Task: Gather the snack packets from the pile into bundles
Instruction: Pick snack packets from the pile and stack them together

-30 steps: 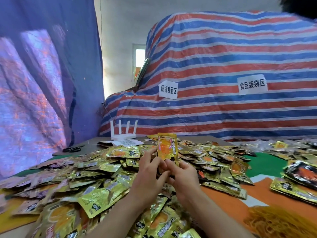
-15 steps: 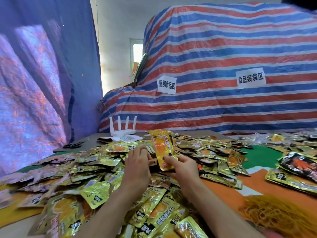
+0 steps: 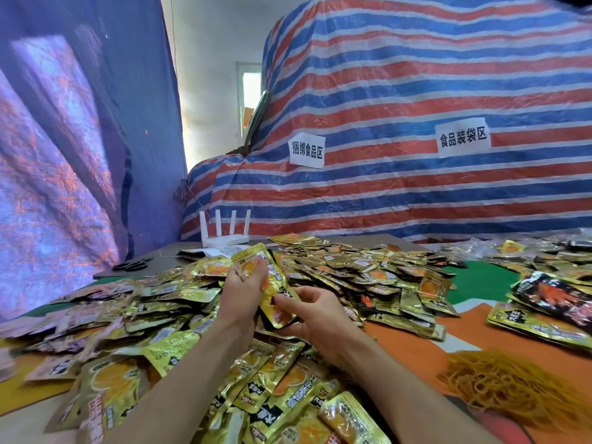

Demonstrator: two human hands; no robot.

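Your left hand grips a small stack of gold snack packets above the pile; your right hand pinches the stack's near end, rubber bands heaped near right.

— What differs from a second ago?
— The left hand is back on the gold snack packets. Half a second ago it lay down on the pile, off the grip altogether. Now its fingers curl over the upper end.
— And the right hand?
— It now pinches the lower end, below the left hand's hold.
— The packets themselves?
— They stood upright above both hands a second ago. Now their top leans left, and more than one layer seems held where one packet was.
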